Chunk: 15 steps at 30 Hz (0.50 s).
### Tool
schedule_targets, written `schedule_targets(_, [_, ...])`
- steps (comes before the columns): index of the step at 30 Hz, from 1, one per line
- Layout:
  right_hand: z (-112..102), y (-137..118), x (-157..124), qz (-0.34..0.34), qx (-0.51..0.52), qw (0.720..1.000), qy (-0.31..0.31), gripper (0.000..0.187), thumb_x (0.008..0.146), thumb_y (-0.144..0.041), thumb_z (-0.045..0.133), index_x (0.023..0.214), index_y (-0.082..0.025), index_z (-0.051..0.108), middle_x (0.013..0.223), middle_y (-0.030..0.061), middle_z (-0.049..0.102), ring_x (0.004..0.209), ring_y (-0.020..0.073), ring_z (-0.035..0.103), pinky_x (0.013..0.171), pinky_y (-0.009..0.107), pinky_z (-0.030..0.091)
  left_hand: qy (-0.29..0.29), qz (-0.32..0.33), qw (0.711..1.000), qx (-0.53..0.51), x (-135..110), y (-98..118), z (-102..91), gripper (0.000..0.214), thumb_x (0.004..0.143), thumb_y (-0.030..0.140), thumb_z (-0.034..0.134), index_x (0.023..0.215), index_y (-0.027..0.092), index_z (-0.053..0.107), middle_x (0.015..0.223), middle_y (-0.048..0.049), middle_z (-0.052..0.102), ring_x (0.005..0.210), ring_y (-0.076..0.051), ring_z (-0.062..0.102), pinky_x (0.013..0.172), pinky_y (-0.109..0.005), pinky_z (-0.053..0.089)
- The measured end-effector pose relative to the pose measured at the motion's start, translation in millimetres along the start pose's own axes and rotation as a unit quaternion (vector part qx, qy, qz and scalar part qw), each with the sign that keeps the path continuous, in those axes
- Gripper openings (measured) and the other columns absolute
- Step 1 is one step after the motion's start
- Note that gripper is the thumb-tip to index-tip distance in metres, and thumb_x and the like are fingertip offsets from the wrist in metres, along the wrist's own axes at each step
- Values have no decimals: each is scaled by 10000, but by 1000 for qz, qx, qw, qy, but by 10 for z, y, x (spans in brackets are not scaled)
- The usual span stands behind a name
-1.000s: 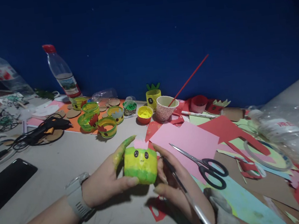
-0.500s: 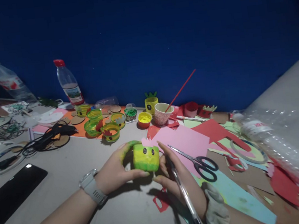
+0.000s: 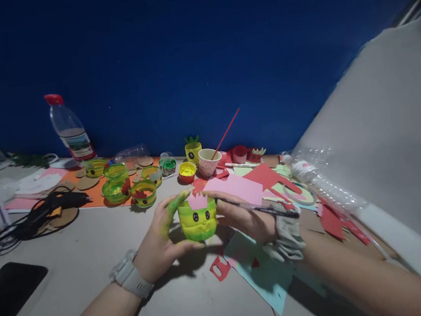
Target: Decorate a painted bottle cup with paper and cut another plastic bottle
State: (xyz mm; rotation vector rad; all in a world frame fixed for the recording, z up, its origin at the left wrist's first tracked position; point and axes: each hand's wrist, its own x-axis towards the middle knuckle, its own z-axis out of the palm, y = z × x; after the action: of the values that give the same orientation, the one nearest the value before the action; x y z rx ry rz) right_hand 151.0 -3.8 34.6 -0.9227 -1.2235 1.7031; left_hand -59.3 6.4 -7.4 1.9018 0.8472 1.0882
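A small yellow-green painted cup with a drawn face and a pink paper crown is held between both hands just above the grey table. My left hand, with green paint on the forefinger and a grey watch at the wrist, grips the cup's left side. My right hand presses the cup's right side and also holds a pen that points right. A grey cloth hangs at my right wrist.
Green-yellow rings, a paint pot, a patterned cup with a red stick, a water bottle, coloured paper, a black glue gun with cables, a dark phone and a crumpled plastic bottle lie around.
The view swung right and back. My right hand turned so the pen now points right instead of down. Both hands keep the cup, now raised a little.
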Motion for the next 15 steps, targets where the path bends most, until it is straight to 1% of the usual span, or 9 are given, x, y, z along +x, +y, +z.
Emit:
schedule_targets(3, [-5, -81, 48, 36, -16, 999, -9, 378, 810, -392, 629, 1129, -192, 603, 1123, 96, 651, 996, 219, 627, 899, 428, 473, -13, -16, 1000, -19, -5, 14, 13, 807, 685, 318, 743, 1366, 393, 316, 1416, -63, 323, 1299, -298, 341, 1085, -503, 278])
schedule_targets(5, [6, -110, 70, 44, -25, 998, -26, 392, 814, -380, 629, 1152, -184, 590, 1102, 99, 660, 971, 222, 637, 874, 430, 486, -10, -16, 1000, -24, -7, 5, 19, 834, 673, 325, 752, 1373, 396, 304, 1421, -63, 326, 1317, -299, 315, 1086, -507, 270])
schedule_targets(8, [18, -131, 111, 36, -29, 998, -46, 396, 843, -394, 585, 1178, -181, 574, 1117, 101, 656, 992, 225, 632, 885, 430, 482, 6, -14, 999, -52, -4, -19, 15, 978, 648, 340, 769, 1417, 404, 168, 1469, -71, 271, 1346, -298, 271, 1082, -504, 262])
schedule_targets(10, [20, -123, 162, 34, -29, 999, -31, 398, 855, -417, 559, 1185, -195, 566, 1117, 93, 660, 1003, 219, 630, 902, 433, 475, 14, -8, 997, -74, 2, -36, 6, 1073, 637, 375, 771, 1437, 382, 57, 1500, -87, 225, 1368, -302, 222, 1081, -508, 250])
schedule_targets(12, [18, -86, 232, 37, -20, 999, -3, 398, 853, -432, 556, 1175, -198, 562, 1091, 91, 674, 1007, 213, 633, 926, 434, 464, 22, -3, 998, -61, 7, -55, -3, 1045, 668, 413, 738, 1445, 350, 43, 1503, -94, 235, 1384, -293, 179, 1100, -515, 181])
schedule_targets(14, [13, -20, 304, 39, -7, 999, 17, 371, 841, -428, 578, 1119, -183, 577, 1047, 95, 692, 1000, 208, 643, 958, 430, 446, 34, -7, 999, -33, 8, -77, -8, 924, 732, 439, 673, 1449, 317, 103, 1496, -96, 259, 1392, -277, 158, 1115, -508, 111])
schedule_targets(15, [7, 19, 332, 38, -2, 999, 24, 344, 833, -426, 589, 1070, -176, 588, 1028, 96, 699, 994, 206, 648, 972, 426, 438, 37, -12, 999, -29, 7, -87, -8, 858, 765, 456, 631, 1447, 304, 134, 1498, -98, 256, 1392, -272, 160, 1116, -501, 108])
